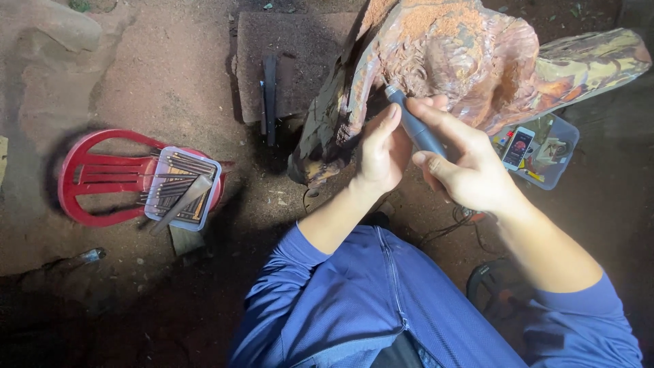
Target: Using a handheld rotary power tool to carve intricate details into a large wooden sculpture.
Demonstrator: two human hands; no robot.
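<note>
2 hands (422, 153) grip 1 rotary tool (417, 126), 1 wood carving (463, 61).

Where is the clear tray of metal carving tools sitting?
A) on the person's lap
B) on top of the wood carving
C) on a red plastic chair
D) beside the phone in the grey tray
C: the clear tray of metal tools rests on the seat of the red plastic chair, off to the left and well apart from the wood carving.
</note>
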